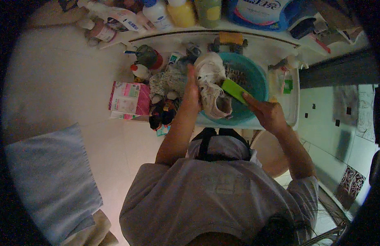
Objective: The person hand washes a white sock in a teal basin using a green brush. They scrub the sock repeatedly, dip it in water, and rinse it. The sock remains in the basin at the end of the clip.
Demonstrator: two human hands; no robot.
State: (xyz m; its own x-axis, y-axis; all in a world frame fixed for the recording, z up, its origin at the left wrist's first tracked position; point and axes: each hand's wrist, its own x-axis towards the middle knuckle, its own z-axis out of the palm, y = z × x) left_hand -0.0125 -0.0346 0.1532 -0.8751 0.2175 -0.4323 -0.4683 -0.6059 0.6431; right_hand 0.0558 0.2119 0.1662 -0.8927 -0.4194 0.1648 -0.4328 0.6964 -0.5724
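A white shoe (212, 100) is held over a teal plastic basin (263, 80), its toe towards the faucet side and its opening towards me. My left hand (193, 87) grips the shoe along its left side; part of the fingers is hidden behind it. In my right hand (265, 110) is a green scrubbing brush (235, 91), its tip at the shoe's right side. The brush's bristles cannot be made out clearly. Water and a dark patterned area show in the basin beyond the brush.
Detergent bottles (254, 12) line the shelf above. Left of the basin are a speckled countertop (168, 81), a pink-and-white package (128, 98), a white bottle with a red cap (141, 71) and dark containers (162, 113). A blue towel (54, 181) hangs at left.
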